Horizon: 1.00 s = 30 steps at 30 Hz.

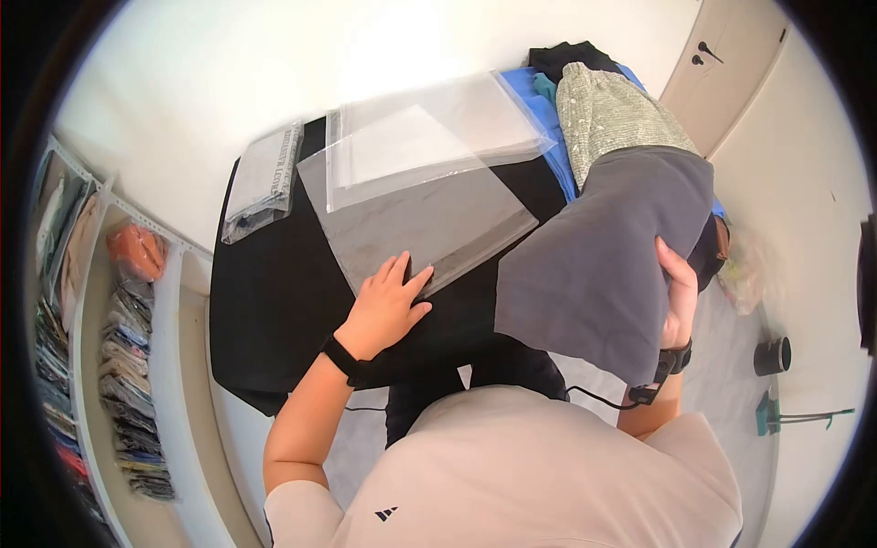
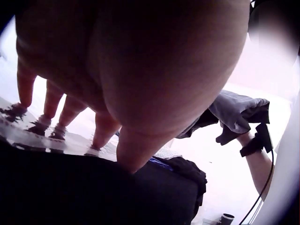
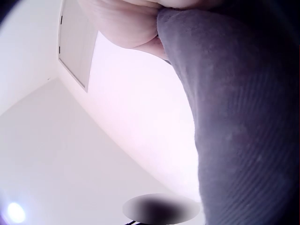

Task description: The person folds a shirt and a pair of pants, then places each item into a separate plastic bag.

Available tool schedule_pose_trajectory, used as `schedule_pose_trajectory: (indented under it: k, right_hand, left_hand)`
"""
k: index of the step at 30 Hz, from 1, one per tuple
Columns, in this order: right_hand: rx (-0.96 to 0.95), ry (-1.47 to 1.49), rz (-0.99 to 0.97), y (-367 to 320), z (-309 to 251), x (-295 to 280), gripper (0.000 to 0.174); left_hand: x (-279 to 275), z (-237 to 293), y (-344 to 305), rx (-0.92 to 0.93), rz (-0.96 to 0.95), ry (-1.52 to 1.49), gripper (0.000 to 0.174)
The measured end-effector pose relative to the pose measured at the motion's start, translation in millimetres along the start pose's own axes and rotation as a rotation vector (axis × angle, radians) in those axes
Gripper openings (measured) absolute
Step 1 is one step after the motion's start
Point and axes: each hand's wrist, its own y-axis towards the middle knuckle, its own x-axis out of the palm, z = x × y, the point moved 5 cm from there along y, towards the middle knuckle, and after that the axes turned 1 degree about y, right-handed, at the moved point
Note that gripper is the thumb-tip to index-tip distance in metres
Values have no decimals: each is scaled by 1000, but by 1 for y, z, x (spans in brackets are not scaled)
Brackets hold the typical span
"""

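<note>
My left hand [image 1: 385,309] lies with fingers spread at the near edge of a clear plastic bag [image 1: 411,224], flat on the black-covered table. In the left wrist view its fingertips [image 2: 98,138] press down on the shiny plastic. At the right, my right hand [image 1: 678,297] grips a dark grey cloth garment [image 1: 607,242] by its side edge, partly behind the fabric. The garment hangs over the table's right side, its near edge loose. Close up in the right wrist view, the grey fabric [image 3: 234,117] shows fine ribbing beside the palm.
A stack of clear bags [image 1: 438,128] overlaps the flat one. Further left lies a packaged garment [image 1: 265,178]. Grey-green textured clothing [image 1: 617,114] and blue fabric [image 1: 544,119] are piled back right. Shelves [image 1: 187,365] with folded clothes stand left; a black bin [image 1: 773,356] is on the floor right.
</note>
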Motion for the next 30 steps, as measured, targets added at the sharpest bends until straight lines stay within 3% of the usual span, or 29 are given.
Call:
schedule_pose_trajectory:
  k: [8, 12, 14, 16, 18, 21, 26, 28, 30]
  right_hand:
    - [1, -152, 19, 10, 24, 5, 35]
    - [73, -141, -94, 13, 44, 11, 36]
    - [218, -221, -136, 20, 60, -10, 36]
    - [318, -300, -96, 28, 72, -39, 37]
    - [516, -537, 145, 30, 92, -67, 41]
    - [513, -568, 223, 24, 101, -84, 43]
    - [566, -623, 234, 24, 101, -77, 44]
    - [568, -629, 194, 24, 106, -72, 46]
    - [560, -672, 113, 24, 110, -63, 50]
  left_hand:
    - [5, -8, 8, -21, 85, 109, 48]
    - [7, -20, 12, -46, 143, 30, 50]
    - [9, -19, 10, -33, 179, -19, 51]
    - [3, -19, 11, -74, 185, -54, 51]
    - [2, -21, 13, -94, 163, -65, 52]
    - [1, -24, 17, -113, 153, -70, 52]
    - [-1, -30, 34, -53, 228, -11, 54]
    - [-6, -30, 45, -119, 101, -42, 55]
    - [-9, -35, 55, -100, 118, -38, 56]
